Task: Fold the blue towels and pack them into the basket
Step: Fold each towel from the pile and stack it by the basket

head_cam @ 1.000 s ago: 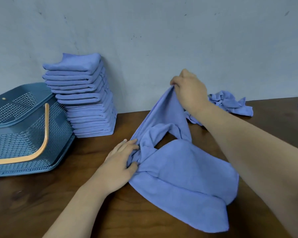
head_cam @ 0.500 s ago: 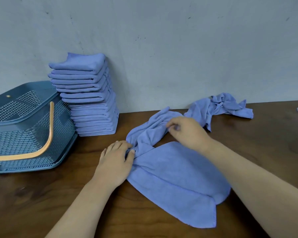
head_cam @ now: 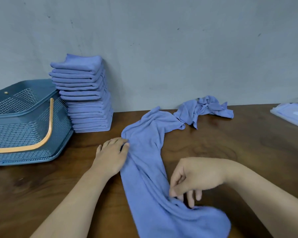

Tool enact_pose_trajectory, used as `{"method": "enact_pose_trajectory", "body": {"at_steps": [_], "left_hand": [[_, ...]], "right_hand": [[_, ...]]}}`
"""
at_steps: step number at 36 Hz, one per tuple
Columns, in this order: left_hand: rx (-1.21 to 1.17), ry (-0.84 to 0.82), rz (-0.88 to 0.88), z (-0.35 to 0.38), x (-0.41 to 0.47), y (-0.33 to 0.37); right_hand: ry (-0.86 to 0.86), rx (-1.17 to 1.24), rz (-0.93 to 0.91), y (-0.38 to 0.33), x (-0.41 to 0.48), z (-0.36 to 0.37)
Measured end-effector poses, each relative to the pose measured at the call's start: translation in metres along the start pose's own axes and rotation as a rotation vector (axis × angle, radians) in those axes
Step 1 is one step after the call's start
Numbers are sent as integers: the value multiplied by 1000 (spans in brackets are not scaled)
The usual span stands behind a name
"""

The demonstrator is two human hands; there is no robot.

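A blue towel (head_cam: pixel 148 162) lies stretched out lengthwise on the brown table, rumpled, from the wall side toward me. My left hand (head_cam: pixel 113 155) pinches its left edge near the far end. Near the towel's near end, my right hand (head_cam: pixel 191 181) pinches a fold of cloth between thumb and fingertips. A second blue towel (head_cam: pixel 203 108) lies crumpled by the wall. A tall stack of folded blue towels (head_cam: pixel 86 97) stands against the wall. The teal basket (head_cam: pixel 21 121) with an orange handle lies tipped at the far left.
A pale flat plastic lid or tray (head_cam: pixel 292 114) sits at the table's right edge. The grey wall (head_cam: pixel 162 48) runs along the back of the table. Bare wood shows between the basket and my left arm.
My right hand lowered the raised towel corner, let it go and moved near to pinch the towel's lower part. The towel now lies longer and narrower. My left hand stayed at its edge.
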State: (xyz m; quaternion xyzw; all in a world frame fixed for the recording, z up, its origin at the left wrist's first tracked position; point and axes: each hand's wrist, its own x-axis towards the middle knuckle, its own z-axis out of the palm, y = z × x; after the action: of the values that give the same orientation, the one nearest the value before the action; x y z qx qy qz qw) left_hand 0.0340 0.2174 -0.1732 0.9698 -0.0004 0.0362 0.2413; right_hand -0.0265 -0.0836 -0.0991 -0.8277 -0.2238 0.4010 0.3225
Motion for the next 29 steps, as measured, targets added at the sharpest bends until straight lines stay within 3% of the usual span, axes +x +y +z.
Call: {"method": "enact_pose_trajectory", "body": {"at_steps": [3,6,8,11,13,16,19,21,25,26,29], "left_hand": [[-32,-6,35,1,-1,3],[24,-7,105,2,-3,7],[94,77,139,1,-4,9],[37,162,138,-4,-4,11],[35,116,141,-8,-4,13],[-110,-139,207,-12,-5,10],[-353,-375,176,-16,-7,5],[-491,-314,125,-16,-4,2],[-168,181,133,-9,10,-11],[-113,197,152,-8,10,-12],[43,29,227,-1,10,-16]], "right_hand": [[69,24,-27,-2,8,-8],[405,98,-44,7,31,-25],[635,84,-2,18,52,-38],[842,-47,88,34,87,-51],[947,-114,147,40,105,-54],[1066,-227,203,47,120,-53],[1091,-311,121,51,125,-48],[1068,-318,47,53,125,-47],[857,-271,-156,50,108,-46],[761,-206,-189,49,99,-48],[446,-115,-136,44,66,-60]]}}
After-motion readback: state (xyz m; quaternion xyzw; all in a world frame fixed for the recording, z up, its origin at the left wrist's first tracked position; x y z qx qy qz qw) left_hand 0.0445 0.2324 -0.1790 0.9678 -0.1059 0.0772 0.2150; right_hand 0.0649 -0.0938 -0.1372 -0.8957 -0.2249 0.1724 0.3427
